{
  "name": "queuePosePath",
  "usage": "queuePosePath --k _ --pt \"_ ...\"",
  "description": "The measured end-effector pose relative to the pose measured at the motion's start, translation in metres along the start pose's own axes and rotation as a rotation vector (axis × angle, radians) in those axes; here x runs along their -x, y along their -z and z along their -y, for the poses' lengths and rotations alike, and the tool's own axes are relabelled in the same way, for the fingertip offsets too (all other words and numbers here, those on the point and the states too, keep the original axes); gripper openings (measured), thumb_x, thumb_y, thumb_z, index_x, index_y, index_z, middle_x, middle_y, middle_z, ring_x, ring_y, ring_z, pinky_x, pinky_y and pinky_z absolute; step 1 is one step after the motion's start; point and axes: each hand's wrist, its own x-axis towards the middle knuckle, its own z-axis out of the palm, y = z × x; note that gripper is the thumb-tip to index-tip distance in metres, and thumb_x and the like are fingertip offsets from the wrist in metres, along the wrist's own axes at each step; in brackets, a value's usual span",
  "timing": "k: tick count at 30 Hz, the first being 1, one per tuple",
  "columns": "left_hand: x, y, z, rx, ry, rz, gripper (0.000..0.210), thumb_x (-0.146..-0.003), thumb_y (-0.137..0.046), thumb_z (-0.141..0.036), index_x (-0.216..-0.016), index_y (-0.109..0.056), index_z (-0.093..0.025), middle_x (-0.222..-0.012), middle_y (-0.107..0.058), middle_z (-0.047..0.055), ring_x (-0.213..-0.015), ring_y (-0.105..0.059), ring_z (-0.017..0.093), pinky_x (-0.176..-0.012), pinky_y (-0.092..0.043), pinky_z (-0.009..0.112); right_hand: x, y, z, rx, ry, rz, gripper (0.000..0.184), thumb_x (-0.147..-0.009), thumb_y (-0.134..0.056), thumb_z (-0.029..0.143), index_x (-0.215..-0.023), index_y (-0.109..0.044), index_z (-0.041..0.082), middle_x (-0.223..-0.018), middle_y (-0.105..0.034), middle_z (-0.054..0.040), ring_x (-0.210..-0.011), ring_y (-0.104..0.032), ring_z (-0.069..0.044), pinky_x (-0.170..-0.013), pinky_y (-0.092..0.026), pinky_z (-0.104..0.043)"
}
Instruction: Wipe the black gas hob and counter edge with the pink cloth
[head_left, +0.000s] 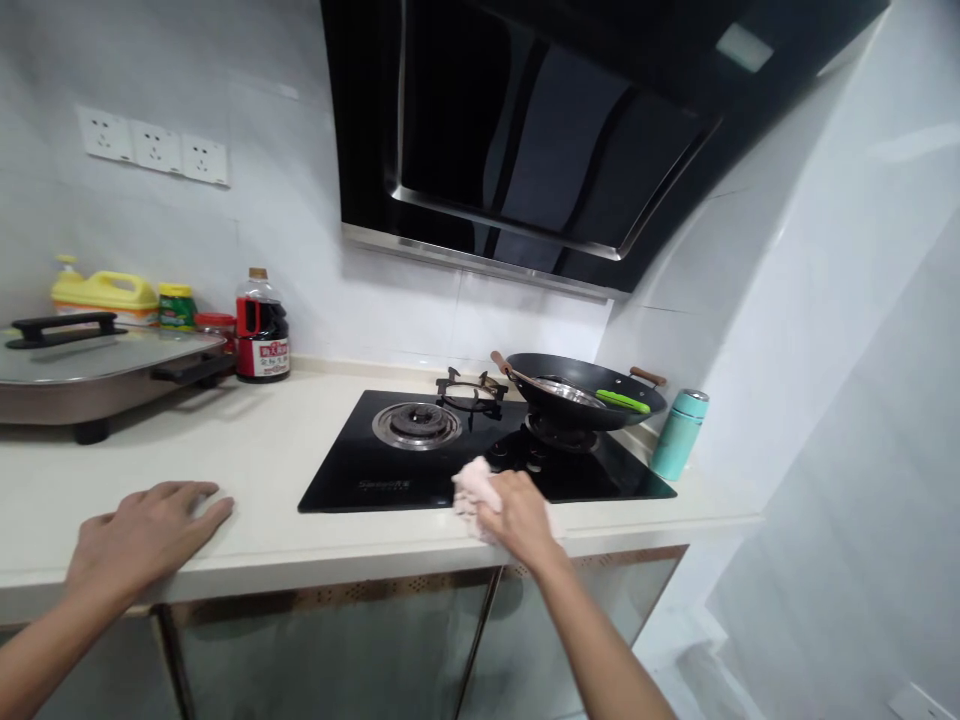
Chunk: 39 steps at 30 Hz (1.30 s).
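Note:
My right hand grips a pale pink cloth at the front edge of the black glass gas stove. Part of the cloth lies on the glass and part hangs toward the counter edge. My left hand rests on the white countertop, fingers stretched out and holding nothing. The left burner is bare, and its black pan support sits behind it to the right. On the right burner stands a black wok with a metal utensil and a bright green-handled item inside.
A teal bottle stands right of the stove, near the wall. At left are a lidded electric pan, a soy sauce bottle and a yellow jug. A black range hood overhangs the stove; cabinet doors lie below.

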Motion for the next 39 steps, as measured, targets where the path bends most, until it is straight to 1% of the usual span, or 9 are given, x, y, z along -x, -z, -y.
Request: queuePosePath --k 5,9,12,20,23,25,27,30,39 --pt "-0.008 -0.005 0.008 0.032 -0.015 -0.029 0.063 -0.090 -0.039 -0.063 -0.131 -0.071 -0.028 -0.152 -0.059 0.011 -0.134 -0.053 0.041 -0.108 -0.038 0.065 -0.036 -0.036 0.096 -0.174 0.211 0.073 0.024 -0.089 -0.070 0.040 -0.105 -0.068 0.023 -0.104 -0.066 -0.0040 -0.096 -0.050 -0.023 -0.091 -0.039 -0.035" --pt "-0.007 -0.001 0.009 -0.005 -0.020 -0.012 0.059 -0.090 -0.040 -0.060 -0.128 -0.072 -0.029 -0.149 -0.062 0.010 -0.132 -0.055 0.039 -0.109 -0.039 0.062 -0.039 -0.033 0.102 -0.230 0.263 0.086 0.023 -0.089 -0.070 0.037 -0.106 -0.068 0.022 -0.102 -0.065 -0.0034 -0.095 -0.050 -0.021 -0.092 -0.040 -0.033" --pt "-0.003 0.004 0.004 -0.018 -0.007 0.024 0.060 -0.091 -0.040 -0.061 -0.131 -0.070 -0.028 -0.153 -0.059 0.010 -0.134 -0.054 0.040 -0.109 -0.038 0.063 -0.022 -0.012 0.051 -0.199 0.162 0.119 0.017 -0.087 -0.069 0.030 -0.102 -0.069 0.021 -0.100 -0.066 -0.0040 -0.094 -0.052 -0.021 -0.087 -0.039 -0.032" --pt "0.012 0.010 -0.007 -0.011 -0.017 0.005 0.058 -0.094 -0.039 -0.058 -0.131 -0.069 -0.026 -0.153 -0.058 0.009 -0.136 -0.052 0.038 -0.110 -0.038 0.059 0.059 0.069 -0.155 0.193 -0.399 0.083 0.018 -0.092 -0.056 0.031 -0.098 -0.068 0.019 -0.099 -0.068 -0.0087 -0.093 -0.060 -0.022 -0.077 -0.038 -0.030" --pt "0.014 0.010 -0.010 0.003 -0.021 -0.019 0.056 -0.093 -0.041 -0.056 -0.130 -0.070 -0.024 -0.151 -0.060 0.010 -0.134 -0.053 0.038 -0.110 -0.037 0.059 0.074 0.086 -0.198 0.338 -0.564 0.141 0.022 -0.096 -0.052 0.037 -0.096 -0.065 0.019 -0.099 -0.069 -0.0111 -0.092 -0.064 -0.024 -0.072 -0.037 -0.032" --pt "0.016 0.011 -0.012 0.005 -0.023 -0.014 0.057 -0.094 -0.040 -0.055 -0.130 -0.069 -0.023 -0.151 -0.059 0.011 -0.134 -0.053 0.038 -0.110 -0.037 0.059 0.076 0.089 -0.206 0.399 -0.628 0.157 0.026 -0.098 -0.051 0.040 -0.098 -0.065 0.018 -0.101 -0.070 -0.0136 -0.092 -0.065 -0.026 -0.071 -0.037 -0.033" --pt "0.017 0.013 -0.014 0.001 -0.021 -0.002 0.059 -0.095 -0.038 -0.057 -0.133 -0.068 -0.023 -0.153 -0.058 0.012 -0.134 -0.052 0.037 -0.110 -0.036 0.059 0.076 0.084 -0.198 0.430 -0.612 0.128 0.028 -0.098 -0.051 0.041 -0.100 -0.065 0.017 -0.103 -0.070 -0.0153 -0.093 -0.065 -0.027 -0.073 -0.038 -0.034" --pt "0.017 0.014 -0.015 0.007 -0.005 0.010 0.062 -0.094 -0.038 -0.061 -0.132 -0.068 -0.022 -0.152 -0.057 0.014 -0.134 -0.051 0.038 -0.110 -0.035 0.060 0.068 0.068 -0.156 0.388 -0.475 0.077 0.026 -0.097 -0.051 0.039 -0.099 -0.065 0.017 -0.099 -0.070 -0.0134 -0.092 -0.063 -0.025 -0.074 -0.039 -0.033" --pt "0.012 0.007 -0.010 0.019 -0.020 -0.012 0.063 -0.092 -0.041 -0.065 -0.131 -0.069 -0.024 -0.151 -0.058 0.014 -0.133 -0.051 0.039 -0.110 -0.034 0.061 0.011 -0.001 0.048 0.147 -0.091 0.026 0.020 -0.090 -0.062 0.035 -0.098 -0.066 0.018 -0.096 -0.067 -0.0113 -0.089 -0.056 -0.026 -0.082 -0.040 -0.037"
